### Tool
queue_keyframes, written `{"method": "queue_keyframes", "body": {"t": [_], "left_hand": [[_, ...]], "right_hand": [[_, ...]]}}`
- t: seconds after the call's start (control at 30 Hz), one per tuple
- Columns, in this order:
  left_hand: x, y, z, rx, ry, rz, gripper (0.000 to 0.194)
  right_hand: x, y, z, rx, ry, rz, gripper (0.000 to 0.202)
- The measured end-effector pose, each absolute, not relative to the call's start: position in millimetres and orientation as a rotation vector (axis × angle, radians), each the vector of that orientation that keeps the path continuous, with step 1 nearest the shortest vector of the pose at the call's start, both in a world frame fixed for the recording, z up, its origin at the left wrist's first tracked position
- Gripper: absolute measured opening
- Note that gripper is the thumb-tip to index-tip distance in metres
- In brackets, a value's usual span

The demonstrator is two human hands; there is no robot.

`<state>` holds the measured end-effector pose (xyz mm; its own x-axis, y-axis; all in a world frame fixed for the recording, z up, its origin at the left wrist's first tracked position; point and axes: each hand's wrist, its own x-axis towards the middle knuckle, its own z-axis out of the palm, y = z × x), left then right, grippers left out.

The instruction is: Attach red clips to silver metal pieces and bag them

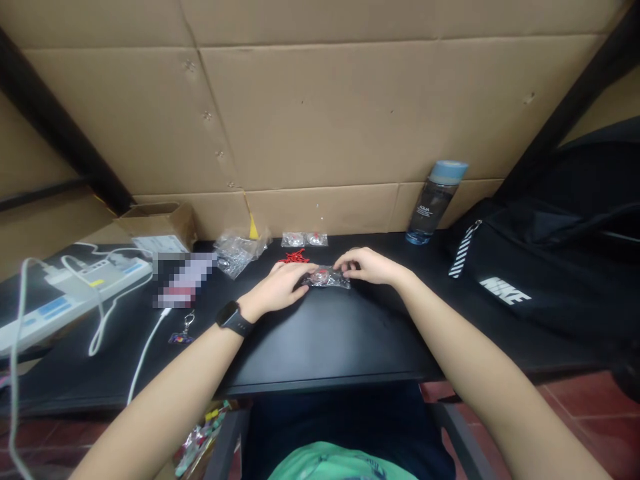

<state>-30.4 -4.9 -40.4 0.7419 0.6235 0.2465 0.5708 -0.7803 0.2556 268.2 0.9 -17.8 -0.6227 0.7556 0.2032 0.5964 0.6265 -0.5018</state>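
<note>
From where I stand, a white power strip (75, 300) with cables plugged in lies at the far left of the black table (320, 347). Behind its right end sits a cardboard box (175, 223), and beside that is a pixelated object (185, 280), its details masked, with a white cable (145, 353) running to its lower edge and a small keychain (181, 337) lying near. A crumpled clear plastic bag (237, 253) comes next, against the cardboard wall (315, 120). Then there's the left hand (286, 287), a dark watch (235, 319) on its wrist, palm turned down; its thumb and fingers stand moderately apart, the tips at the left end of a clear, crinkly packet (326, 277) with something red inside. That packet lies at the middle of the table, between the two hands. Just behind the left hand's fingers is a little heap of red pieces (295, 256), and farther back, by the wall, two small clear packets (305, 239) lie side by side. The right hand (364, 265) has its fingers curled at the packet's right end; whether they pinch it, I can't tell. Farther right, a blue-capped bottle (431, 207) leans slightly near the wall, and a black NIKE bag (520, 260) with a striped pull tab (463, 252) fills the right side.
</note>
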Motion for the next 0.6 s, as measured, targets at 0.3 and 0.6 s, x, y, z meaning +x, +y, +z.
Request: {"method": "queue_keyframes", "body": {"t": [0.3,0.6], "left_hand": [[-27,-9,-32,2.692,0.937,0.644,0.06],[-21,-16,-23,2.436,0.956,0.914,0.025]], "right_hand": [[235,-18,-8,-0.972,-2.07,0.344,0.013],[215,-30,-10,-1.041,-1.946,0.378,0.014]]}}
